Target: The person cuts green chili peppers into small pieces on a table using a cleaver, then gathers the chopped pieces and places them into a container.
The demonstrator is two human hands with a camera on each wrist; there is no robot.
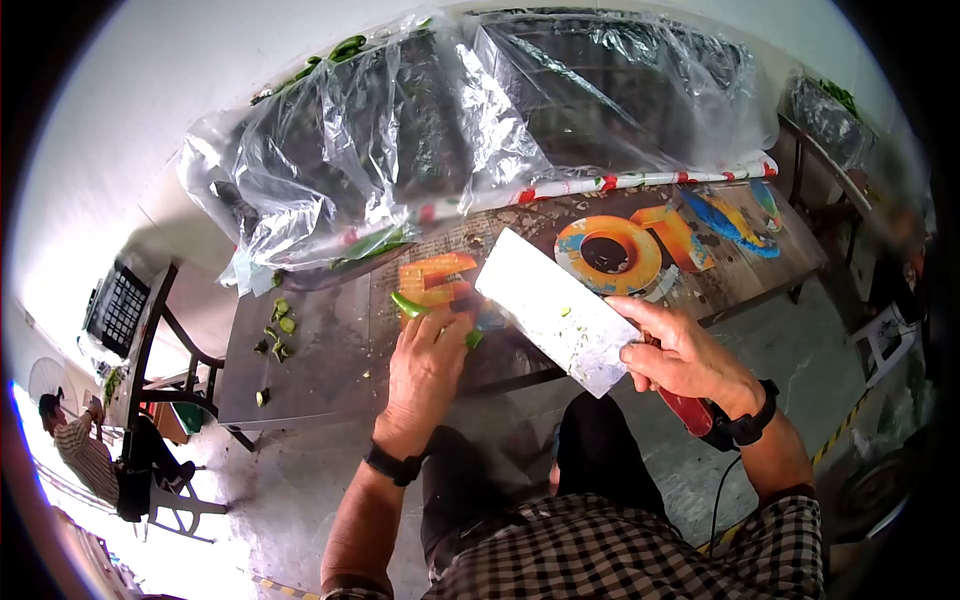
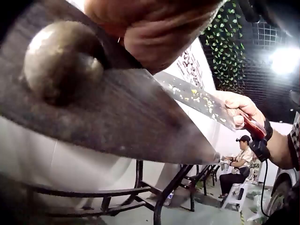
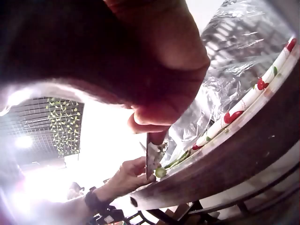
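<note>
In the head view the left hand [image 1: 428, 362] holds a long green pepper [image 1: 406, 304] down on the table, its fingers bent over it; a green end [image 1: 473, 339] shows at their right. The right hand [image 1: 678, 350] grips a broad cleaver by its red handle [image 1: 686, 410], the blade [image 1: 555, 310] slanting up and left, apart from the pepper. Green bits cling to the blade, also in the left wrist view on the blade [image 2: 197, 99]. Beyond the blade in the right wrist view is the left hand [image 3: 126, 177], near a round green cut face [image 3: 161, 172].
Several cut green pieces [image 1: 287, 325] lie on the table [image 1: 330, 370] at the left. Clear plastic sheeting [image 1: 370, 150] covers a dark heap along the back, with a rolled patterned cloth [image 1: 640, 182] at its edge. A seated person [image 1: 90, 450] is at far left.
</note>
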